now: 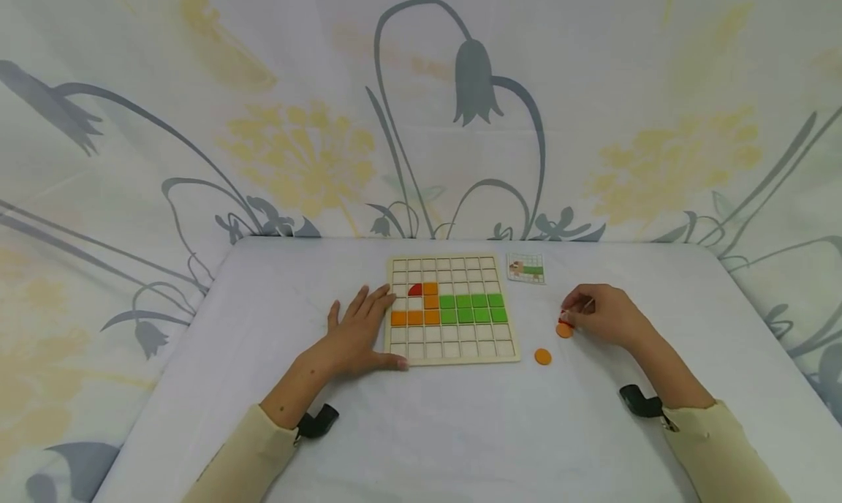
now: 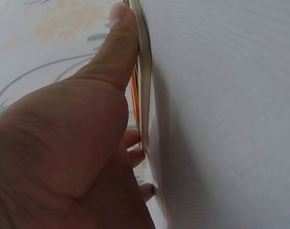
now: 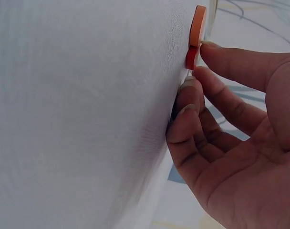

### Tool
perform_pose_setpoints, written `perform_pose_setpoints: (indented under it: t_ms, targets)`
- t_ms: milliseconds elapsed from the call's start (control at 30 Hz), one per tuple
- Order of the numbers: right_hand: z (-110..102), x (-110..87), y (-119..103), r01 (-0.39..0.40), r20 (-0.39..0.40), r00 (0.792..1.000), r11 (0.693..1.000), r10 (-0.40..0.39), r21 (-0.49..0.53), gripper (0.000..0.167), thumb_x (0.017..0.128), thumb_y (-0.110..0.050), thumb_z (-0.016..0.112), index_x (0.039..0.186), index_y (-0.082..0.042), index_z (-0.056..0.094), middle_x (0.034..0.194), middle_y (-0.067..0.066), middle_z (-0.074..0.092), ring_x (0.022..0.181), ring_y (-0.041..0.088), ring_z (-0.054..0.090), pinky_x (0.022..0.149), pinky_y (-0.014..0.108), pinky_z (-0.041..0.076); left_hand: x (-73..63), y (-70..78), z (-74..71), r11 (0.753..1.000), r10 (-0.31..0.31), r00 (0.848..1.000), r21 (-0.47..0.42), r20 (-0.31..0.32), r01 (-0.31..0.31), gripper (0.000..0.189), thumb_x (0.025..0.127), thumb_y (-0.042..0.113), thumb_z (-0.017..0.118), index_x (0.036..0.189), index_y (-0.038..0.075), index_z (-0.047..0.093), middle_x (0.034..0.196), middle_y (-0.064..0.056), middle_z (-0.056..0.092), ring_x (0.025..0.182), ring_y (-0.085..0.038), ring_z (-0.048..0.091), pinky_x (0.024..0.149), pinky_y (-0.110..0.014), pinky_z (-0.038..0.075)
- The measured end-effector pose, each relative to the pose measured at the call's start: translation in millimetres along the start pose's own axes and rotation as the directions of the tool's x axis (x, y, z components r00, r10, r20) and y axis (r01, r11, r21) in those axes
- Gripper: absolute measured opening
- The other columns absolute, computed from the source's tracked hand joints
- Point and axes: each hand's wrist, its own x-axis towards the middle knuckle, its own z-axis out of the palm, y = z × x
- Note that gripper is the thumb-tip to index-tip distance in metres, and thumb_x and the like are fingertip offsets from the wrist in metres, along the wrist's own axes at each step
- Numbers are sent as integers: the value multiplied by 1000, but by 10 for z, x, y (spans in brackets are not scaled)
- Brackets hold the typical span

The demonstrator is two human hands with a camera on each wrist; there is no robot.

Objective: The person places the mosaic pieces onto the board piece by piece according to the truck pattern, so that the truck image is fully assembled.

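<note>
A square wooden grid board [image 1: 454, 360] lies on the table, with orange squares [image 1: 430, 317], green squares [image 1: 465, 315] and a red quarter-round piece [image 1: 415, 290] in its cells. My left hand [image 1: 355, 346] rests at the board's left side, fingers spread and thumb at the near corner; in the left wrist view the thumb [image 2: 119, 50] lies along the board's edge [image 2: 145, 71]. To the right of the board, my right hand [image 1: 608, 316] pinches a small red piece [image 3: 191, 58] by thumb and index finger. Touching it is an orange disc [image 3: 198, 26] on the tabletop.
A second orange disc [image 1: 542, 357] lies between the board and my right hand, nearer me. A small picture card [image 1: 525, 267] with a coloured grid pattern sits by the board's far right corner. Behind the white table [image 1: 460, 437] hangs a flower-printed cloth [image 1: 579, 50].
</note>
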Motion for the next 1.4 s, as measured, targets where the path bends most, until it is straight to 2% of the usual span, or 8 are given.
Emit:
perform_pose_setpoints:
  t_ms: [433, 767, 967, 1067, 1167, 1400]
  targets:
    - [-2, -35, -35, 64, 30, 997, 998, -65, 6, 13, 94, -12, 80, 99, -4, 71, 87, 3, 67, 77, 18, 56, 67, 32, 48, -3, -1, -40, 999, -6, 1000, -48, 5, 7, 120, 79, 59, 89, 170, 14, 24, 179, -4, 11, 165, -38, 5, 120, -79, 2]
    - [50, -9, -119, 132, -4, 991, 991, -132, 35, 11, 93, -2, 76, 96, -6, 66, 86, 2, 64, 81, 20, 57, 70, 28, 48, -8, -19, -32, 999, -6, 1000, -47, 0, 6, 121, 79, 60, 89, 170, 15, 24, 179, -3, 11, 165, -37, 4, 121, -78, 1]
    - [108, 39, -339, 172, -8, 985, 981, -172, 91, 5, 97, -2, 73, 99, -5, 70, 89, 3, 68, 76, 18, 60, 67, 28, 51, 8, -36, -14, 999, 7, 1000, -46, -12, -7, 120, 79, 60, 89, 170, 15, 25, 179, -4, 13, 164, -37, 6, 121, -78, 2]
    - [147, 80, -485, 195, -7, 981, 975, -195, 109, 6, 97, -3, 75, 101, -6, 71, 93, 3, 72, 79, 18, 63, 70, 29, 53, 9, -42, -13, 999, 9, 1000, -47, -12, -9, 120, 79, 60, 89, 170, 15, 25, 179, -4, 12, 165, -37, 6, 121, -78, 2]
    - [209, 138, -614, 227, -19, 974, 969, -226, 97, 8, 96, -1, 75, 102, -6, 72, 98, 3, 74, 87, 18, 65, 79, 32, 55, 8, -45, -15, 999, 10, 1000, -48, -9, -11, 120, 79, 61, 88, 170, 15, 24, 179, -4, 12, 165, -37, 5, 121, -78, 1]
    - [389, 281, -856, 304, -26, 953, 944, -303, 126, 15, 95, 6, 72, 102, -6, 76, 99, 3, 73, 88, 17, 65, 79, 33, 54, 1, -45, -16, 999, 12, 1000, -49, -10, -13, 121, 79, 61, 89, 170, 15, 23, 179, -4, 11, 165, -38, 5, 121, -78, 1]
